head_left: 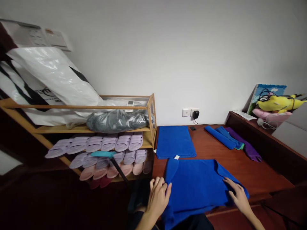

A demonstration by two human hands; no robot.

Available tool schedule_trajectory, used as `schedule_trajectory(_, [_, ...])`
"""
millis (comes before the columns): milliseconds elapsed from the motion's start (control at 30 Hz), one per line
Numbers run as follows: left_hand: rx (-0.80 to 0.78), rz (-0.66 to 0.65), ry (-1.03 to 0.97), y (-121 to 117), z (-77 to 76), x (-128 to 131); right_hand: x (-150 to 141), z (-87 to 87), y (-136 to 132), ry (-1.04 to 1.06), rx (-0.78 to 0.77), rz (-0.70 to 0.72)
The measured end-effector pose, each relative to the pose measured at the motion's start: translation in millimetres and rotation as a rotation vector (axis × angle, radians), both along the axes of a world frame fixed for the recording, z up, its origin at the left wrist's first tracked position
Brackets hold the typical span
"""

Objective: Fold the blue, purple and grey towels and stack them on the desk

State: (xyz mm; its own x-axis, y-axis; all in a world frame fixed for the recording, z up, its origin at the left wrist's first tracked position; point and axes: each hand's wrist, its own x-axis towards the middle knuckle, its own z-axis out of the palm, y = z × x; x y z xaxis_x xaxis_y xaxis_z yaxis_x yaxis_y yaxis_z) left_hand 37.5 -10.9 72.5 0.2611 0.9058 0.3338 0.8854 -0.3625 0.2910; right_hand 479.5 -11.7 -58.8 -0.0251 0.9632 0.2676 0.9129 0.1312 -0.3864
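A blue cloth (pixel 196 185), which looks like a towel, is spread over the front of the red-brown table, with its near edge hanging toward my lap. My left hand (pixel 158 196) is at its left edge, fingers curled and closed on the folded-over strip there. On the cloth's right side rests my right hand (pixel 238 195), with its fingers apart and stretched across the turned-up edge. Just behind lies a neat flat stack of folded blue cloth (pixel 176 142), and a small white tag (pixel 177 157) shows between the two.
Rolled blue cloth (pixel 220 137) and purple cloth (pixel 244 143) lie at the table's back right. A raised ledge (pixel 259 140) with a yellow plush toy (pixel 275 103) borders the right. To the left stands a wooden rack (pixel 151 118) holding slippers and plastic-wrapped bags. A plug (pixel 196 114) sits in the wall socket.
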Motion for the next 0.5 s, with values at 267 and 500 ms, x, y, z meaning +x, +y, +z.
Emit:
schedule_trajectory(267, [-0.111,-0.425,0.004,-12,-19.4,41,33,-8.1,2,0.101,0.03,-0.027])
schedule_trajectory(500, [-0.127,-0.004,0.12,-7,-24.4,-22,43,-13.0,1,0.183,0.029,-0.125])
